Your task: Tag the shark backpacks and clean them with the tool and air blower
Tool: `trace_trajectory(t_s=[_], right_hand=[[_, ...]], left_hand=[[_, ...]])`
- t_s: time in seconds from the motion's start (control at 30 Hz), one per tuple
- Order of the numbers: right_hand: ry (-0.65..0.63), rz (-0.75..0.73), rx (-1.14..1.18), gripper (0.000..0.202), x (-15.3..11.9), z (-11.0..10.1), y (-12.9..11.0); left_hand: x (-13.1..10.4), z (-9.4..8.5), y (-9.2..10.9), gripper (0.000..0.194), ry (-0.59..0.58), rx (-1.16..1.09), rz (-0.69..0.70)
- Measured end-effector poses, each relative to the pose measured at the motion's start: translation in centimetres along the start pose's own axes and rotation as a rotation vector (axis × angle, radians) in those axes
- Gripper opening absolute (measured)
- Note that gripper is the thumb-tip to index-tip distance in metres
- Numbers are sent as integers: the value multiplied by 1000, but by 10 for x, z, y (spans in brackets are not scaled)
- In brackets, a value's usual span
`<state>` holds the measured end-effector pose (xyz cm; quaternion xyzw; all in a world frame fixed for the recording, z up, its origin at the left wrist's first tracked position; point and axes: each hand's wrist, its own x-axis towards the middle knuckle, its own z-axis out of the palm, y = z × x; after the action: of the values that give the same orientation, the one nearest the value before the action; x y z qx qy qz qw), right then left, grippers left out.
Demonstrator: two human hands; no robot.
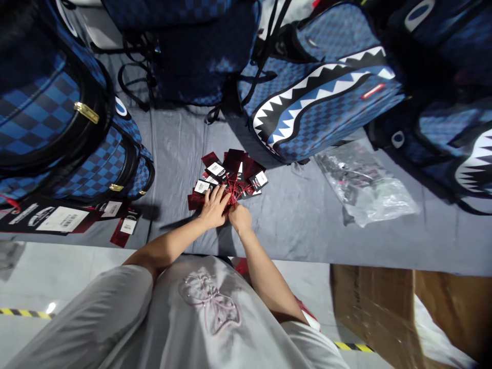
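Observation:
A fanned bunch of dark red and black hang tags [234, 163] with white barcode stickers lies on the grey-covered table. Thin red strings [232, 190] run from the tags to one point near my hands. My left hand [214, 209] rests on the tags' near side, fingers stretched and slightly apart. Just beside it, my right hand [240, 218] is closed at the point where the strings gather. Its fingertips are partly hidden, but the strings run into its grip.
Blue checkered bags [77, 128] with tags hanging over the table crowd the left. A shark-mouth backpack [319, 97] leans at the back, near a clear plastic bag [369, 184] with contents. More bags stand at right. A cardboard box [372, 312] is on the floor below the table edge.

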<state>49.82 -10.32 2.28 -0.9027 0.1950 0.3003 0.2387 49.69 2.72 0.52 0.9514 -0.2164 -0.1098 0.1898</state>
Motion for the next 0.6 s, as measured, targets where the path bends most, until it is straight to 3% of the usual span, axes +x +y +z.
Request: trace_trajectory(t_s=[0.43, 0.6], right_hand=[[-146, 91, 373, 8, 14, 17, 23], [-174, 57, 351, 11, 13, 15, 29]], left_hand=[[-1, 6, 3, 64, 8, 2, -40], [-2, 8, 7, 69, -2, 6, -14]])
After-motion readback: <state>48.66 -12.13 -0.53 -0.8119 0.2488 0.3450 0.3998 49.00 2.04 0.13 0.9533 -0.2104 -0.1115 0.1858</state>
